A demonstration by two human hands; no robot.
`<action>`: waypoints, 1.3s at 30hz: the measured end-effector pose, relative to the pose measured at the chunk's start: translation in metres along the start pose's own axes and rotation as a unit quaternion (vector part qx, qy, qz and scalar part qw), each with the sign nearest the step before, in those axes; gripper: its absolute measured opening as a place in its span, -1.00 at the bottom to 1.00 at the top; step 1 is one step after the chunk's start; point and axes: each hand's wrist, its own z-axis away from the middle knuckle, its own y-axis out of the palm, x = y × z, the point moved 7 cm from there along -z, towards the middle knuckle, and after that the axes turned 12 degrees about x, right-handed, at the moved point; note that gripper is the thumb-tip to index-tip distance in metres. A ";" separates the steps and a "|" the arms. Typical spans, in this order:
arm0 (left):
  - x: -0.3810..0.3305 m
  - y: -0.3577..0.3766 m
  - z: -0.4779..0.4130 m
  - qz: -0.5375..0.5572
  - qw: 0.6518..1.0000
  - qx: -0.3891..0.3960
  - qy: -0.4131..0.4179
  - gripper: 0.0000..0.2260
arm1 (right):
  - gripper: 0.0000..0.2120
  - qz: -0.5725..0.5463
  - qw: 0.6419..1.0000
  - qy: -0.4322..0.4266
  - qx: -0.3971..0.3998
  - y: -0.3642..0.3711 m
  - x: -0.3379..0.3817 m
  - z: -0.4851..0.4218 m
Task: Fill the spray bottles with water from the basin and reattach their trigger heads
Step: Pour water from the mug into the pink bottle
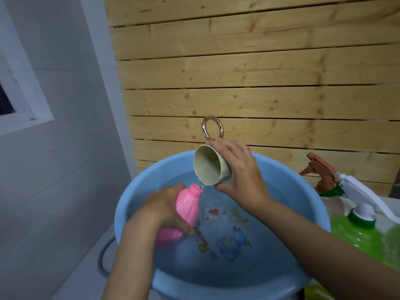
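My left hand (166, 210) grips a pink spray bottle (186, 204) with no trigger head, tilted over the blue basin (138, 187) of water. My right hand (240, 169) holds a beige cup (207, 164) with a gold ring handle, tipped so a thin stream of water runs from its lip past the bottle's open neck. A green bottle (355, 234) with a white trigger head (363, 193) stands to the right of the basin. Behind it an orange-brown trigger head (320, 167) shows on another bottle.
A wooden slat wall (259, 72) rises behind the basin. To the left are a grey wall and a white window frame (28, 100). A grey hose (104, 256) curves by the basin's left side. The basin rests on a white surface.
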 end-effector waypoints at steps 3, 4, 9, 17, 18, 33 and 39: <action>0.000 0.000 0.000 -0.001 1.000 -0.002 0.000 -0.27 | -0.06 0.009 1.000 -0.001 -0.004 -0.001 0.001 0.000; 0.000 0.000 0.000 0.000 1.000 -0.001 -0.001 -0.27 | -0.06 0.012 1.000 -0.002 -0.006 -0.001 0.002 0.000; 0.000 0.000 0.000 0.001 1.000 0.001 -0.001 -0.26 | -0.05 0.021 1.000 -0.005 -0.011 -0.003 0.004 0.000; 0.000 0.000 -0.001 0.003 1.000 0.002 0.001 -0.27 | -0.05 0.038 0.999 -0.017 -0.031 -0.007 0.008 0.001; 0.000 0.000 -0.002 0.004 1.000 0.003 0.001 -0.27 | -0.05 0.041 0.999 -0.018 -0.031 -0.007 0.009 0.001; 0.001 0.002 -0.003 0.004 1.000 0.014 -0.001 -0.26 | -0.07 0.059 0.997 -0.040 -0.034 -0.012 0.018 0.001; 0.000 0.002 -0.002 -0.002 1.000 0.013 0.003 -0.25 | -0.08 0.074 0.995 -0.055 -0.032 -0.013 0.024 0.001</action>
